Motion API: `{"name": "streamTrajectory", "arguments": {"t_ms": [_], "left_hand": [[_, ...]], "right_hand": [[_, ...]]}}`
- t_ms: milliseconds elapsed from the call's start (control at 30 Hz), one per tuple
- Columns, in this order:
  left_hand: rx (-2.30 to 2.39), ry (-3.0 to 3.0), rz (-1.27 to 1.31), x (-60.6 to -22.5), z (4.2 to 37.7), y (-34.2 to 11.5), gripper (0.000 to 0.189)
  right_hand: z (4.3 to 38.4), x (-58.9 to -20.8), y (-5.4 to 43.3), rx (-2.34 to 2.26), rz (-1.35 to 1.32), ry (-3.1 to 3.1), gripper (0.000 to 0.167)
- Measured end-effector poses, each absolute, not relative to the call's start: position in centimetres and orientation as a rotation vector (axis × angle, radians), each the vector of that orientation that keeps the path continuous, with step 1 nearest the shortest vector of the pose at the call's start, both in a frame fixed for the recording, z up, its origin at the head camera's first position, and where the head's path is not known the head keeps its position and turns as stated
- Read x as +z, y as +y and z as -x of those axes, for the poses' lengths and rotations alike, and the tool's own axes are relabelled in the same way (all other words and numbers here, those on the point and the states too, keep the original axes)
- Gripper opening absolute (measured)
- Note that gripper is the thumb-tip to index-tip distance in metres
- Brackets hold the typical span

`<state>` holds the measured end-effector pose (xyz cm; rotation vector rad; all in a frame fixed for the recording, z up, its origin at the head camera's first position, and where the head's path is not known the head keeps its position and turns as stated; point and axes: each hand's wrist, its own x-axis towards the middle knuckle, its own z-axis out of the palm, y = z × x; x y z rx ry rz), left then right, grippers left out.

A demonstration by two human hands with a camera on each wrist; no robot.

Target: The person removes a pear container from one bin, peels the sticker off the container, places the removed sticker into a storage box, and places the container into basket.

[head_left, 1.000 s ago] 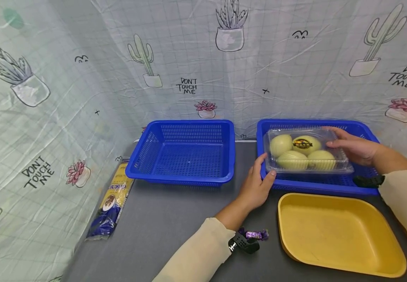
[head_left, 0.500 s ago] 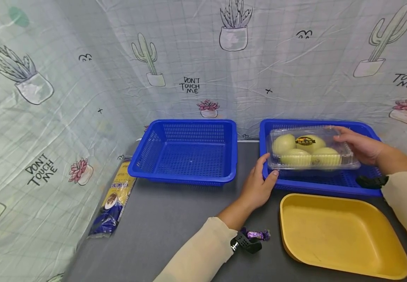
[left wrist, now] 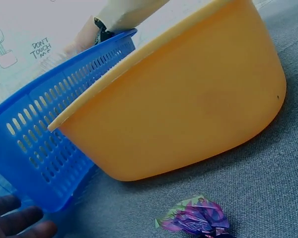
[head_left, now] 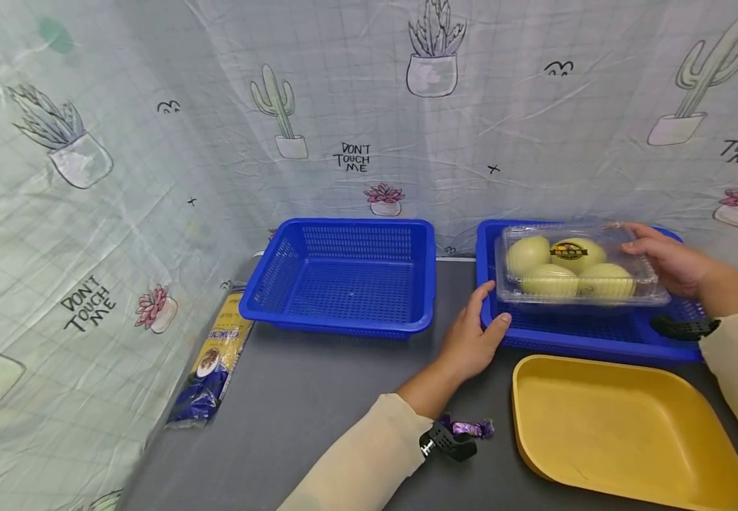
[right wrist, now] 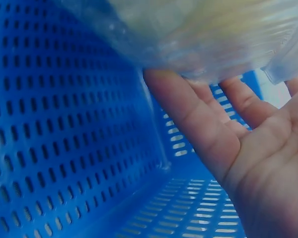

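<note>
In the head view, my right hand (head_left: 678, 262) grips the right end of a clear plastic fruit box (head_left: 573, 301), thumb on the lid. Several round, pale yellow-green fruits show inside, and a black label is on the lid. The box is above the right blue basket (head_left: 592, 339). The right wrist view shows fingers (right wrist: 193, 116) under the box, with the basket's floor below. My left hand (head_left: 471, 341) is at that basket's front left corner, fingers extended. In the left wrist view, its fingertips (left wrist: 27, 218) are beside the basket's outer wall (left wrist: 44, 144).
Another blue basket (head_left: 337, 326) stands to the left. A yellow tray (head_left: 624, 426) sits in front of the right basket. A purple-wrapped candy (head_left: 467, 429) lies by my left wrist. A blue and yellow packet (head_left: 212, 358) is at the far left, against the patterned curtain (head_left: 171, 163).
The fruit box has risen slightly and shifted a little right, away from my left hand, with my right hand still holding it. My left hand stays at the basket's corner.
</note>
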<state>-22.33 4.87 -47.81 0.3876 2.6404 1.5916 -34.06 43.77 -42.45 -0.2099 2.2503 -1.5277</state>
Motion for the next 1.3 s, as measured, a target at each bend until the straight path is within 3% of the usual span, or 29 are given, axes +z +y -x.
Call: {"name": "streamTrajectory", "arguments": {"t_ms": [200,467,733,1300], "left_hand": [[1.574,2.629,-0.411,-47.4,22.5,5.2,0.063],[1.558,2.696,-0.402,-45.4,22.4,4.8,0.067],[1.632,2.699,-0.600,-42.3,23.4,3.5,0.067],[1.905,2.391,-0.562,-40.0,25.0,3.0,0.060]], "right_hand": [[33.3,-41.9,44.9,-1.623,0.239,2.324,0.039],[31.8,-40.7,45.2,-1.859,0.327,2.141,0.044],[30.7,-39.5,44.1,-2.058,0.378,1.908,0.044],[27.1,-38.1,42.0,-2.036,0.448,1.881,0.044]]}}
